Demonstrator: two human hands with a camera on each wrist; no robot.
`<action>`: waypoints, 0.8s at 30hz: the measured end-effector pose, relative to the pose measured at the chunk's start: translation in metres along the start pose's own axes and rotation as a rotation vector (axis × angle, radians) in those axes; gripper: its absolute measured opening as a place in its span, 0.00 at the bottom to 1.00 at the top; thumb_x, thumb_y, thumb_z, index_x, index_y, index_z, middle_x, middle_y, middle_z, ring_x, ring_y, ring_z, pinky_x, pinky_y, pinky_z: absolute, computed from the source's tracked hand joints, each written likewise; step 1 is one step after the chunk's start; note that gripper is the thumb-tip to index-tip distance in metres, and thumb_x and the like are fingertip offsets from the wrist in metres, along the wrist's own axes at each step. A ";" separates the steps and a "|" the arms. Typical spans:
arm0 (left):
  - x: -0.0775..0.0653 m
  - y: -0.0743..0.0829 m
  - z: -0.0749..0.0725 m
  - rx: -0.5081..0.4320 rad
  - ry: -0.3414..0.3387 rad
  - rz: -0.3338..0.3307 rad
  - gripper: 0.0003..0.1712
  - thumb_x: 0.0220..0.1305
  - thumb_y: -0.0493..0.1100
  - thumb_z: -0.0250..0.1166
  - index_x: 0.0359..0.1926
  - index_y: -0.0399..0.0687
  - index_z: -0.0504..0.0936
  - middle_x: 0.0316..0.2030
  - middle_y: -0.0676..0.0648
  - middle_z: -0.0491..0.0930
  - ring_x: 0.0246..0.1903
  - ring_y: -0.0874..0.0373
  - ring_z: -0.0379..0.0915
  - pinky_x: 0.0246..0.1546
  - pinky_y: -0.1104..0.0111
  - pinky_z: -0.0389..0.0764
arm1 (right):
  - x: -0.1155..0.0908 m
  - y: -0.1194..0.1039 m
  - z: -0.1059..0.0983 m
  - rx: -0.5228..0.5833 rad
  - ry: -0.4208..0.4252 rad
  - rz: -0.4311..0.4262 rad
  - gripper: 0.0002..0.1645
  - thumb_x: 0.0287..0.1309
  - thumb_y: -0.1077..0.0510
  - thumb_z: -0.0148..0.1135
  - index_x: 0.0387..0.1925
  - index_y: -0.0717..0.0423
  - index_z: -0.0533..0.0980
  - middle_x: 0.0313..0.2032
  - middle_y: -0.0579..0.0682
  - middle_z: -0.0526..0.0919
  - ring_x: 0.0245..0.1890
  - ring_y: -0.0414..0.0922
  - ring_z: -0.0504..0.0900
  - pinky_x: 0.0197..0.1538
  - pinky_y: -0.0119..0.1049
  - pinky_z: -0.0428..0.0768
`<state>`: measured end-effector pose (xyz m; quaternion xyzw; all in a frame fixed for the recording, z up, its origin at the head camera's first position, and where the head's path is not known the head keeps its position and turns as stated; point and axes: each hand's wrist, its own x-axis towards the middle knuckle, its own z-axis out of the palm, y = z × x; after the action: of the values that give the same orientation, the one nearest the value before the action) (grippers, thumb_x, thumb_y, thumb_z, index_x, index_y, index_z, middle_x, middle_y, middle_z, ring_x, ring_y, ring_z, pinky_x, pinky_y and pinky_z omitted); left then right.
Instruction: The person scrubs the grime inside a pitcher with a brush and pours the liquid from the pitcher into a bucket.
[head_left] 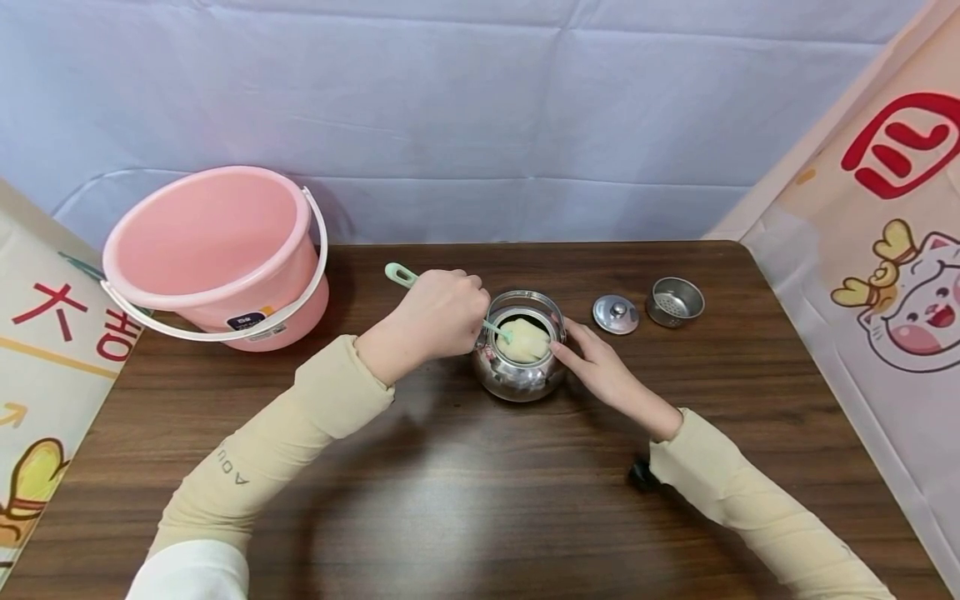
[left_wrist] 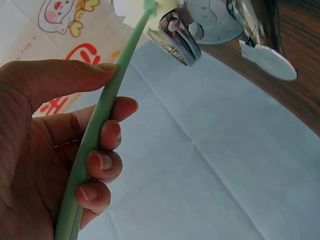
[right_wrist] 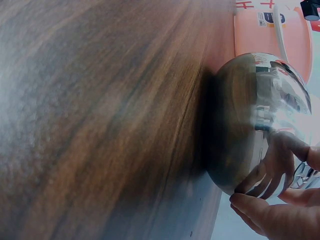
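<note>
My left hand [head_left: 446, 312] grips the pale green handle of a sponge brush [left_wrist: 95, 135], with the thumb laid along it. Its cream-coloured head [head_left: 522, 341] sits in the mouth of a shiny stainless steel teapot [head_left: 517, 385], whose loop handle stands up. The lower part of the head is hidden inside. On the teapot's right side, my right hand [head_left: 603, 371] holds the pot, thumb near the rim and fingers against the round wall. Right of the pot lie its metal lid [head_left: 616, 314] and a small perforated metal strainer [head_left: 675, 302].
A large pink bucket [head_left: 247, 312] with a white handle stands at the back left of the brown wooden table [head_left: 450, 517]. Pale cloth [head_left: 450, 125] hangs behind the table. A small black object [head_left: 642, 475] shows beside the right sleeve.
</note>
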<state>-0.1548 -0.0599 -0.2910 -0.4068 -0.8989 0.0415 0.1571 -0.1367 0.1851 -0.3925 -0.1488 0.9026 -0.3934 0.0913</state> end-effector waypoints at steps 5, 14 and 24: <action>0.001 0.003 0.003 0.000 -0.014 0.002 0.14 0.43 0.32 0.52 0.10 0.51 0.62 0.16 0.49 0.69 0.17 0.53 0.67 0.15 0.64 0.68 | 0.000 -0.001 0.000 0.005 0.000 0.000 0.33 0.66 0.47 0.45 0.67 0.59 0.55 0.64 0.62 0.60 0.64 0.56 0.57 0.62 0.52 0.57; 0.003 0.006 0.007 0.011 -0.021 0.004 0.14 0.44 0.33 0.52 0.10 0.52 0.63 0.16 0.49 0.70 0.17 0.53 0.67 0.14 0.64 0.67 | 0.000 0.000 0.000 -0.001 0.006 -0.001 0.34 0.66 0.47 0.45 0.66 0.61 0.55 0.63 0.63 0.60 0.64 0.57 0.57 0.62 0.53 0.57; 0.008 0.008 0.011 0.016 -0.033 0.006 0.12 0.45 0.34 0.53 0.11 0.51 0.65 0.16 0.49 0.71 0.17 0.53 0.68 0.15 0.64 0.68 | -0.001 0.000 0.000 0.001 0.002 0.010 0.34 0.66 0.47 0.44 0.67 0.61 0.54 0.63 0.63 0.59 0.64 0.57 0.57 0.61 0.53 0.57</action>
<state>-0.1576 -0.0484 -0.3012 -0.4074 -0.8999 0.0557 0.1454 -0.1360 0.1854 -0.3919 -0.1440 0.9033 -0.3935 0.0923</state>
